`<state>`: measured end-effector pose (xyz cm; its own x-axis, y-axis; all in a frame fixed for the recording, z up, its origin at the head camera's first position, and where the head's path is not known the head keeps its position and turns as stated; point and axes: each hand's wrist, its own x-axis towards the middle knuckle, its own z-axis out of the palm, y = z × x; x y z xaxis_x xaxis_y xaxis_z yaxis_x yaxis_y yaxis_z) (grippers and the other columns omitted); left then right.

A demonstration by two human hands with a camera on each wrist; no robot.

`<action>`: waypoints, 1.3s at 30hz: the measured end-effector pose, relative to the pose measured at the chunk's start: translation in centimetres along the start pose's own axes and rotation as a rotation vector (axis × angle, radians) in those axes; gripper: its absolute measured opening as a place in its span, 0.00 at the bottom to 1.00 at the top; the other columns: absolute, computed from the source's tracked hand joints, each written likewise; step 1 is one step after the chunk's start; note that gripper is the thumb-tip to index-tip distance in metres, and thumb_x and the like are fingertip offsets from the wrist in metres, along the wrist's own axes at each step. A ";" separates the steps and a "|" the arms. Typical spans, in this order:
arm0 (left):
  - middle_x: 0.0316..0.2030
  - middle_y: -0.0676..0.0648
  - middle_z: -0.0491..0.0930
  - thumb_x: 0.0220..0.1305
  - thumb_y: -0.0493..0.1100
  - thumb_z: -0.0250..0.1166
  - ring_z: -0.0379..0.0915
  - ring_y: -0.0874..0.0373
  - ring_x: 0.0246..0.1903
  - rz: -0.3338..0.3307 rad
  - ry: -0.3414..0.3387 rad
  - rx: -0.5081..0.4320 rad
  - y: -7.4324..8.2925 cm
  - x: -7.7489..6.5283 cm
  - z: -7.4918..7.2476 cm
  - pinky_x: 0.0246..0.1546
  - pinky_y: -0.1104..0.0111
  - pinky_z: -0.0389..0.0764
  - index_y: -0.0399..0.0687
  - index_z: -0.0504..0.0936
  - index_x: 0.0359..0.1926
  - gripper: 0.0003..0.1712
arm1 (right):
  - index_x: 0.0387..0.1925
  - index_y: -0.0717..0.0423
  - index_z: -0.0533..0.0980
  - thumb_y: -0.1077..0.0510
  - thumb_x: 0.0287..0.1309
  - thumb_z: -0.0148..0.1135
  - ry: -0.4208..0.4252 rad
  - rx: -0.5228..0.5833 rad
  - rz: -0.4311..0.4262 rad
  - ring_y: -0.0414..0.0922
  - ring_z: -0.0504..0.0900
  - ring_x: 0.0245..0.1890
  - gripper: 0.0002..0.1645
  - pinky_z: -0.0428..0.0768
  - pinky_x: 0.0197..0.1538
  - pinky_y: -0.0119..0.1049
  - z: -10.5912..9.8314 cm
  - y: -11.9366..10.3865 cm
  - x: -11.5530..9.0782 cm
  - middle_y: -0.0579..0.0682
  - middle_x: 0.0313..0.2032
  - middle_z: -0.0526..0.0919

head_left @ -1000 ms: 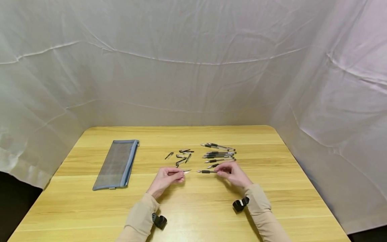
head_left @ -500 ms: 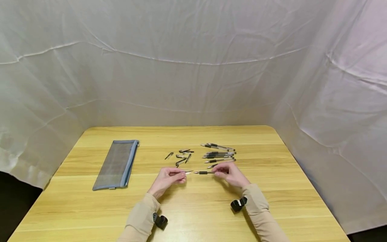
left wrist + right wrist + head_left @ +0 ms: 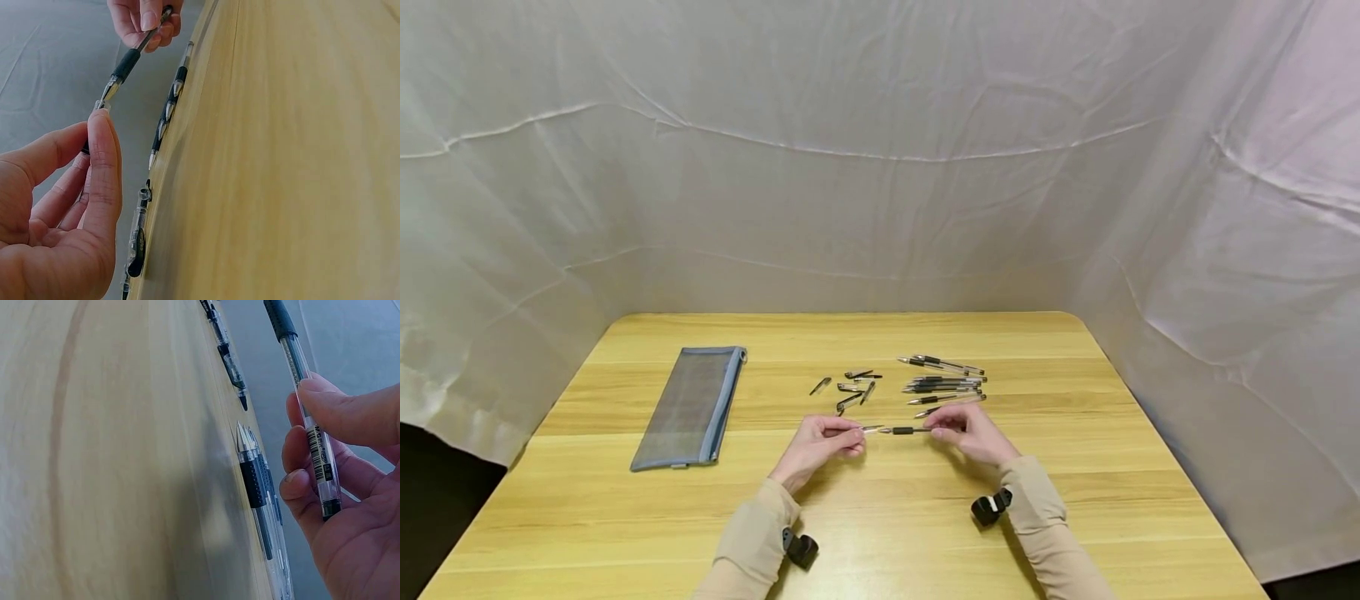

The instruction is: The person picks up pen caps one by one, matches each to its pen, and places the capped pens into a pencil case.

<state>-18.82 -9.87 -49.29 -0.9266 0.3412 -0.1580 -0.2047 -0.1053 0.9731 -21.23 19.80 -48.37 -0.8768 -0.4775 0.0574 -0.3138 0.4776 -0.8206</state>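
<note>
My left hand (image 3: pixel 818 448) pinches a clear pen cap (image 3: pixel 102 105) between thumb and fingers; most of the cap is hidden behind them. My right hand (image 3: pixel 973 433) holds a gel pen (image 3: pixel 304 387) by its clear barrel, its black grip and tip pointing left. In the left wrist view the pen's tip is at the mouth of the cap, in line with it; how deep it sits I cannot tell. Beyond my left hand lie several loose caps (image 3: pixel 848 402) in a small scatter. Several uncapped pens (image 3: pixel 942 385) lie in a loose column past my right hand, tips to the left.
A blue-edged mesh zip pouch (image 3: pixel 688 408) lies flat at the left of the wooden table (image 3: pixel 880 533). Pale cloth (image 3: pixel 850 208) hangs behind and along both sides of the table.
My right hand has brought the pen leftward, and my left hand has shifted slightly right. The gap between pen tip and cap has closed. Pouch, loose caps and lying pens stay put.
</note>
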 end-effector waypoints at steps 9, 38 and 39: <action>0.42 0.28 0.85 0.64 0.28 0.64 0.85 0.63 0.31 0.010 -0.013 0.008 0.0 -0.1 0.2 0.39 0.74 0.87 0.15 0.74 0.53 0.21 | 0.48 0.61 0.83 0.64 0.62 0.64 -0.010 0.020 -0.001 0.40 0.82 0.43 0.12 0.79 0.50 0.26 0.2 -0.1 0.1 0.61 0.48 0.86; 0.43 0.27 0.85 0.65 0.30 0.65 0.86 0.62 0.32 -0.002 -0.040 0.028 -0.6 -0.6 -0.3 0.41 0.72 0.87 0.17 0.76 0.53 0.20 | 0.51 0.70 0.80 0.60 0.68 0.61 -0.018 0.233 0.022 0.33 0.81 0.30 0.18 0.82 0.36 0.26 1.1 0.6 -0.6 0.71 0.41 0.85; 0.43 0.27 0.85 0.65 0.30 0.65 0.86 0.62 0.32 -0.001 -0.041 0.027 -0.6 -0.6 -0.4 0.41 0.72 0.87 0.17 0.76 0.53 0.20 | 0.53 0.73 0.78 0.61 0.68 0.60 -0.045 0.292 0.026 0.34 0.82 0.30 0.19 0.84 0.36 0.27 1.0 0.7 -0.7 0.74 0.42 0.84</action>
<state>-18.29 -10.39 -49.81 -0.9124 0.3796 -0.1528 -0.1967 -0.0794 0.9772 -20.50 19.71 -49.59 -0.8639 -0.5034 0.0145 -0.1681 0.2610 -0.9506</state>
